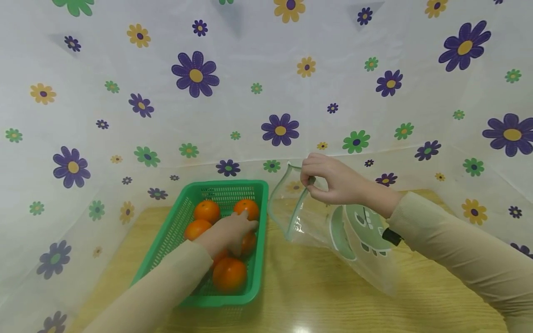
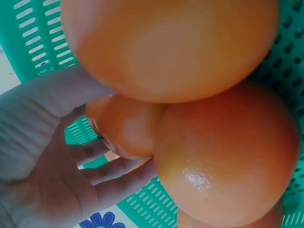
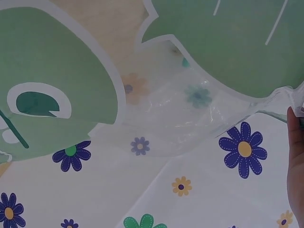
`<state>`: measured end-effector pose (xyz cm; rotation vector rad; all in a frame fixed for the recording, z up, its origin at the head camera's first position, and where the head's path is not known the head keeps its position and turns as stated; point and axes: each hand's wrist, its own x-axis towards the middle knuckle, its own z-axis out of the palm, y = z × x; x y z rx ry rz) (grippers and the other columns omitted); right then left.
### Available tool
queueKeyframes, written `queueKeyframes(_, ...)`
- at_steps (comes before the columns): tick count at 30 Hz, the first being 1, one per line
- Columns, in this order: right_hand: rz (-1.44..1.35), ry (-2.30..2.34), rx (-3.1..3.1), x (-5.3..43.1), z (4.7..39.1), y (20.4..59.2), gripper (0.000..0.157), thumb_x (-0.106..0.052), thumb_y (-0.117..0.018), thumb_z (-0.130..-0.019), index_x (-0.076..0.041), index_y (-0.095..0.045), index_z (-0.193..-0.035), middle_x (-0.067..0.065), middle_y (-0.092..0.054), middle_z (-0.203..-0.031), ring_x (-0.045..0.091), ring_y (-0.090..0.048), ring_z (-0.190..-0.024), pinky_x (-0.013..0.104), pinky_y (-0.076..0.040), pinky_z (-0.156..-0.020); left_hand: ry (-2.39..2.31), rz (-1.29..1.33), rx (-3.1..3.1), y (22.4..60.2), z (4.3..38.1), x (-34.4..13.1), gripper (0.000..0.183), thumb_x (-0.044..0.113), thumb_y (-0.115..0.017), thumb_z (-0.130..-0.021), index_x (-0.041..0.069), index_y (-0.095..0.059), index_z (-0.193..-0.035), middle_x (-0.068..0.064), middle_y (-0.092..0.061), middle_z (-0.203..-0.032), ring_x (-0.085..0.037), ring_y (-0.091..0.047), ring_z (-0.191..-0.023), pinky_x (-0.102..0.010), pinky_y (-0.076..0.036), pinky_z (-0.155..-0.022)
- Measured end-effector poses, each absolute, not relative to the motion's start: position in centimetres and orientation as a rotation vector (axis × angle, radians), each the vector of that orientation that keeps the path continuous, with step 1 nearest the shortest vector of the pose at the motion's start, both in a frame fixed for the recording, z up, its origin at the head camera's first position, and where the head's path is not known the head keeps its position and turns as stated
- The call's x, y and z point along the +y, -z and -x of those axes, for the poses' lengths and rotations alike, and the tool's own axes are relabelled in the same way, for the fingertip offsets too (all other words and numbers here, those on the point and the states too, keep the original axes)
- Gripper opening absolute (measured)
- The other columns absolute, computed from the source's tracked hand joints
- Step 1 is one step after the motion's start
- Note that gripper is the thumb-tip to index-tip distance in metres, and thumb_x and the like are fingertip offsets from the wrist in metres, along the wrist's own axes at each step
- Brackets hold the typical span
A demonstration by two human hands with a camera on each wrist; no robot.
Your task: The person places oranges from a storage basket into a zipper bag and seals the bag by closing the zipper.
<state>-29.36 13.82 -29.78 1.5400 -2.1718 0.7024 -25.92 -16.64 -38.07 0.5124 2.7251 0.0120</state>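
Note:
Several oranges lie in a green plastic basket point(image 1: 263, 222). My left hand point(image 1: 229, 231) reaches down among them, fingertips at the orange point(image 1: 246, 206) in the back right corner. In the left wrist view, the left hand point(image 2: 42, 156) has its thumb and fairly straight fingers spread about a middle orange point(image 2: 128, 126); two larger oranges partly cover it. To the right, a clear plastic bag point(image 1: 310, 224) with a green cartoon print hangs slanted, its mouth gaping toward the basket. My right hand point(image 1: 329, 178) pinches the bag's rim; only its edge shows in the right wrist view.
Both the basket and the lower part of the bag are over a wooden table point(image 1: 308, 296). A white flower-patterned sheet point(image 1: 233, 106) rises behind and at both sides. Near the right cuff is a small black object point(image 1: 392, 237).

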Motion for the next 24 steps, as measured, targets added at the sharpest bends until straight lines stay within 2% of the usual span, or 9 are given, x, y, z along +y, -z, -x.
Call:
queueKeyframes(6, -1.537, -0.710, -2.170, 13.66, 29.48, 29.62, 0.008, -0.004, -0.062, -0.085, -0.012, -0.065, -0.087, -0.002, -0.059, -0.083, 0.013, -0.049, -0.087, 0.032, -0.046, -0.078, -0.018, -0.504, 2.705, 38.14, 26.10, -16.94, 0.089, -0.010, -0.077, -0.080, 0.024, -0.051, -0.158, -0.021, -0.027, -0.174, -0.046, -0.047, -0.149, -0.038, -0.062, -0.080)
queueKeyframes(9, -1.536, -0.710, -2.166, 13.62, 29.52, 29.59, 0.009, -0.004, -0.062, -0.085, -0.012, -0.065, -0.086, -0.002, -0.059, -0.083, 0.013, -0.049, -0.087, 0.032, -0.045, -0.078, -0.001, -0.519, 2.704, 38.32, 26.28, -17.16, 0.090, -0.010, -0.078, -0.079, 0.024, -0.051, -0.157, -0.022, -0.027, -0.174, -0.046, -0.048, -0.147, -0.037, -0.062, -0.077)
queueKeyframes(15, -1.547, -0.706, -2.148, 13.54, 29.55, 29.55, 0.009, -0.004, -0.064, -0.084, -0.012, -0.065, -0.086, -0.002, -0.059, -0.083, 0.013, -0.049, -0.087, 0.032, -0.046, -0.079, 0.028, -0.529, 2.699, 38.47, 26.54, -17.36, 0.089, -0.012, -0.076, -0.080, 0.025, -0.051, -0.157, -0.019, -0.029, -0.174, -0.045, -0.047, -0.149, -0.039, -0.063, -0.079)
queueKeyframes(20, -1.566, -0.703, -2.140, 13.39, 29.56, 29.54, 0.008, -0.004, -0.064, -0.083, -0.012, -0.065, -0.087, -0.001, -0.059, -0.083, 0.013, -0.050, -0.087, 0.032, -0.047, -0.079, 0.026, -0.513, 2.698, 38.41, 26.46, -17.39, 0.091, -0.013, -0.076, -0.081, 0.027, -0.049, -0.159, -0.015, -0.029, -0.175, -0.042, -0.044, -0.152, -0.045, -0.062, -0.095)
queueKeyframes(22, -1.570, -0.704, -2.143, 13.30, 29.52, 29.54, 0.008, -0.005, -0.064, -0.083, -0.012, -0.065, -0.086, -0.001, -0.060, -0.083, 0.013, -0.050, -0.087, 0.032, -0.047, -0.079, 0.024, -0.517, 2.700, 38.42, 26.40, -17.36, 0.091, -0.013, -0.076, -0.082, 0.026, -0.049, -0.159, -0.015, -0.030, -0.175, -0.042, -0.045, -0.152, -0.044, -0.062, -0.095)
queueKeyframes(24, -1.576, -0.702, -2.144, 13.23, 29.50, 29.56, 0.007, -0.006, -0.064, -0.083, -0.012, -0.065, -0.086, 0.000, -0.060, -0.083, 0.014, -0.050, -0.087, 0.032, -0.047, -0.079, 0.024, -0.541, 2.701, 38.46, 26.34, -17.31, 0.089, -0.013, -0.076, -0.081, 0.024, -0.050, -0.158, -0.018, -0.030, -0.174, -0.044, -0.047, -0.150, -0.042, -0.063, -0.089)
